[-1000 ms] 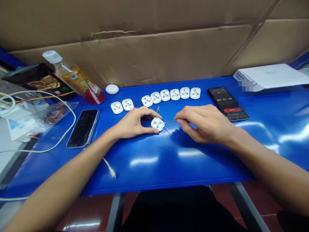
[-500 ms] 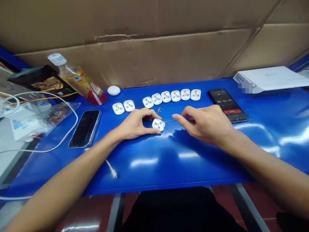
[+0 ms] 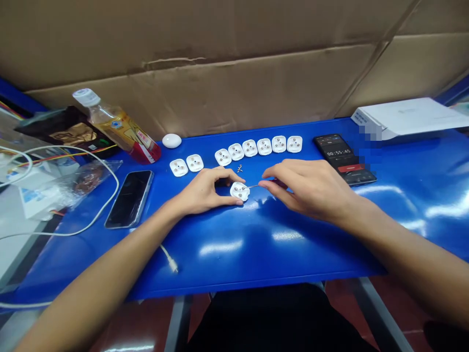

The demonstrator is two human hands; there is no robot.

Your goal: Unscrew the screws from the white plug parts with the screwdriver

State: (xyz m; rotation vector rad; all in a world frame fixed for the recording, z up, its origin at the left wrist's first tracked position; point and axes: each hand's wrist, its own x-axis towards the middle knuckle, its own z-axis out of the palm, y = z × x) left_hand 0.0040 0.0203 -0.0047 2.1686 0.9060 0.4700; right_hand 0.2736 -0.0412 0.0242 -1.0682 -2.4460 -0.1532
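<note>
Between the thumb and fingers of my left hand [image 3: 205, 191] is a small white plastic housing [image 3: 241, 192], rounded and with several metal fittings inside. My right hand [image 3: 309, 188] is closed around a screwdriver [image 3: 254, 186], and most of its handle is hidden by the fingers. The thin shaft points left, its tip at the housing's right edge; whether it touches a screw is too small to tell. Just beyond the housing lies a little heap of screws [image 3: 240, 168]. Similar white housings [image 3: 264, 146] stand in a row behind, with two more [image 3: 178, 167] further left.
On the blue table [image 3: 227, 264] a phone [image 3: 129, 199] and a white cable plug [image 3: 173, 265] lie left. A tilted bottle [image 3: 122, 129] and a white oval object [image 3: 171, 141] are behind. At right are a phone showing a timer [image 3: 340, 156] and a white box [image 3: 414, 115].
My right hand's fingers have shifted slightly on the screwdriver, hiding more of its handle. The housing stays in my left hand, and the camera view has moved a little.
</note>
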